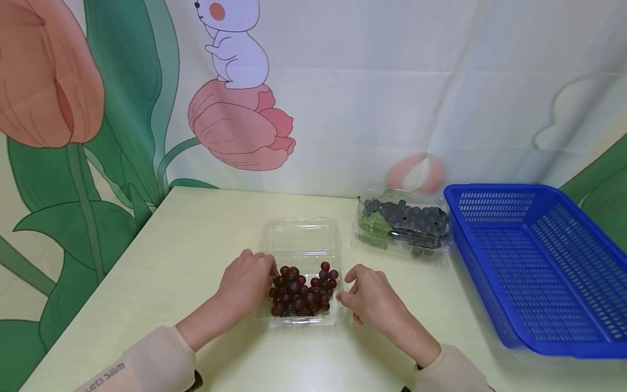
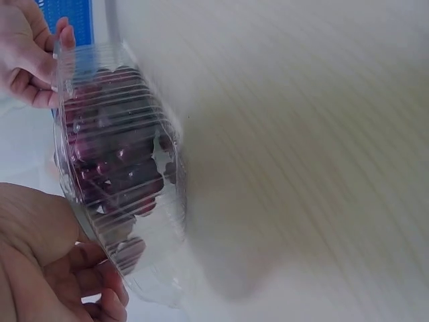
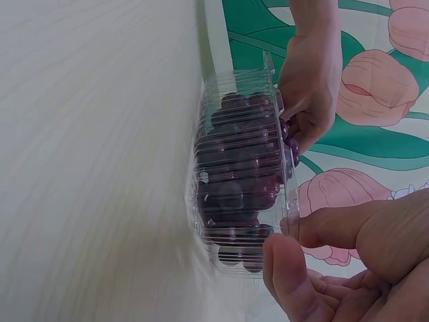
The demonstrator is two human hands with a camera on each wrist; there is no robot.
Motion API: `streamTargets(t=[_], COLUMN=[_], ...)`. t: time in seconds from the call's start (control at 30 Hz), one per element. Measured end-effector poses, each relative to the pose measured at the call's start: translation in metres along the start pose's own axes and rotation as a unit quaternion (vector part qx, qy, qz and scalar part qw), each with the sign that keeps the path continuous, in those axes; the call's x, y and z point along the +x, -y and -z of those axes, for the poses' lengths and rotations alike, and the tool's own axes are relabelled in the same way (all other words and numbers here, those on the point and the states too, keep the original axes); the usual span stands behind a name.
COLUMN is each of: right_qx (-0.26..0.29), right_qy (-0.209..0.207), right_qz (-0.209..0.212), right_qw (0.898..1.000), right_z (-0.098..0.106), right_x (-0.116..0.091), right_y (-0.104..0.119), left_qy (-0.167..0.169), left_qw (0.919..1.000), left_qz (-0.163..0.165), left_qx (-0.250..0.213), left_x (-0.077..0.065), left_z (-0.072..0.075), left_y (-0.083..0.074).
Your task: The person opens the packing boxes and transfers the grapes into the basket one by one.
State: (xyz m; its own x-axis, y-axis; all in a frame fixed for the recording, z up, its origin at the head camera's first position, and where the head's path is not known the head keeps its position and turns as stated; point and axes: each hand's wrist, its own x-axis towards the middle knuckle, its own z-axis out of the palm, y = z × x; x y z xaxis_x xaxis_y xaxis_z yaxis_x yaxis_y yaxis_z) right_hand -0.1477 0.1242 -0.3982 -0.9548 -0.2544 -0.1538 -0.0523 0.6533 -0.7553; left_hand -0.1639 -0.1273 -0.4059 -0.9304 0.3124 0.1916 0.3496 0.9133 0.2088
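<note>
A clear plastic clamshell box (image 1: 306, 321) lies with its lid (image 1: 301, 235) folded back on the table. Dark red grapes (image 1: 296, 294) fill its base, some rising above the rim in the right wrist view. My left hand (image 1: 250, 280) is at the left side of the box, its bent fingers against the rim and nearest grapes; part of its grasp is hidden. On the right side, my right hand (image 1: 374, 296) has thumb and index finger apart by the rim. Its thumb (image 3: 288, 268) is outside the ribbed wall in the right wrist view.
Behind to the right stands another clear box (image 1: 404, 223) of black grapes with a green leaf (image 1: 374, 226). A blue plastic basket (image 1: 519, 272) occupies the table's right side. A printed curtain (image 1: 343, 109) hangs along the back edge.
</note>
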Motion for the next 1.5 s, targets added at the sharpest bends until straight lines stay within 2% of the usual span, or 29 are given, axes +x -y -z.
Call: streamTargets(t=[0.33,0.6,0.83,1.0,1.17,1.33,1.5], right_qx=[-0.01,-0.013,-0.01,-0.004,0.001,0.005,0.003], right_qy=[-0.006,-0.006,-0.005,-0.003,-0.003,-0.005,-0.01], right_qz=[-0.002,-0.002,-0.001,-0.005,-0.007,-0.009,-0.006], right_qw=[1.0,1.0,1.0,1.0,1.0,1.0,1.0], right_z=[-0.001,-0.001,0.001,0.001,0.001,0.001,0.001], right_x=[0.0,-0.002,-0.004,-0.005,-0.005,-0.005,-0.005], right_y=[0.002,0.003,0.005,0.005,0.005,0.006,0.007], left_qy=[0.009,0.015,-0.011,-0.032,-0.026,-0.013,-0.008], left_qw=[0.9957,0.9804,0.9661,0.9577,0.9474,0.9438,0.9447], left_qz=[0.035,0.063,0.075,0.07,0.092,0.101,0.096], left_qx=[-0.085,-0.186,-0.247,-0.277,-0.305,-0.314,-0.314], left_x=[0.001,0.002,0.003,0.004,0.005,0.004,0.003], left_z=[0.008,0.012,0.011,0.013,0.016,0.018,0.02], left_y=[0.006,0.003,0.001,0.0,0.0,-0.001,-0.002])
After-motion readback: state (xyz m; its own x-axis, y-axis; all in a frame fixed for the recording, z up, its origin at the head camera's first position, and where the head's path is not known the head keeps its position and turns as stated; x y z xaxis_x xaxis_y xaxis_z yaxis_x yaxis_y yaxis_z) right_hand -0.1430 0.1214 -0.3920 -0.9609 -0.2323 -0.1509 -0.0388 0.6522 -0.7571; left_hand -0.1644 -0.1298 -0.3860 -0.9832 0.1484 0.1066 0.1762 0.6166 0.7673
